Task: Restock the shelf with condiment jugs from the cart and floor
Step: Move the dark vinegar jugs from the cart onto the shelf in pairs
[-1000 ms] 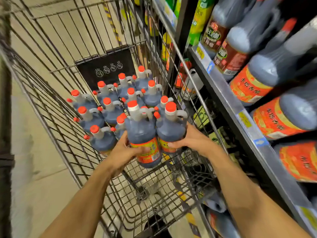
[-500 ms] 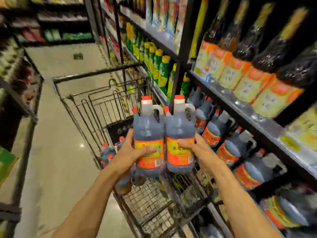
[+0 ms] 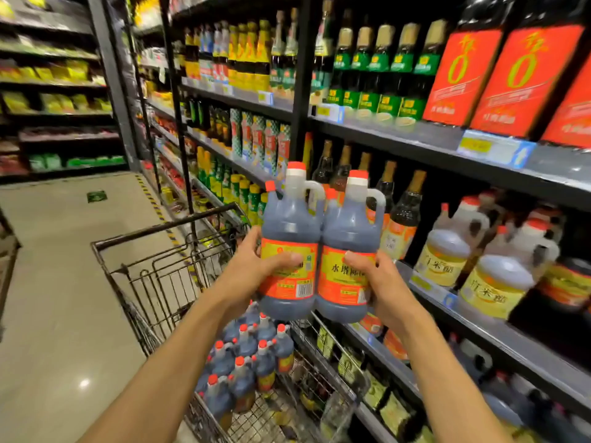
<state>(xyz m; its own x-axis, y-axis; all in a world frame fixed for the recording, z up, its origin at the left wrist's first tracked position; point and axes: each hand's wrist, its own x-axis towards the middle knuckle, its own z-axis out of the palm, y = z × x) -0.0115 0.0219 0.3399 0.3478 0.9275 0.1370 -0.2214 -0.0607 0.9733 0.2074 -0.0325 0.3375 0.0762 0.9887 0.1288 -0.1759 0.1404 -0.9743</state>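
I hold two dark condiment jugs with orange caps and orange-yellow labels side by side at chest height, over the cart. My left hand [image 3: 256, 266] grips the left jug [image 3: 289, 225] around its label. My right hand [image 3: 380, 282] grips the right jug [image 3: 350, 228] the same way. Several more of these jugs [image 3: 246, 362] stand in the wire cart [image 3: 160, 276] below. The shelf [image 3: 479, 334] runs along my right, just beyond the right jug.
On that shelf stand pale yellow vinegar jugs [image 3: 447, 251] and tall dark bottles [image 3: 403, 215]. Higher shelves carry green-labelled bottles [image 3: 367, 75] and red-labelled jugs [image 3: 473, 68]. The lower shelf holds packets [image 3: 393, 410]. Open aisle floor [image 3: 64, 282] lies to the left.
Both hands have lifted the two jugs out of the cart and up to shelf height. My view has risen from the cart to the shelves.
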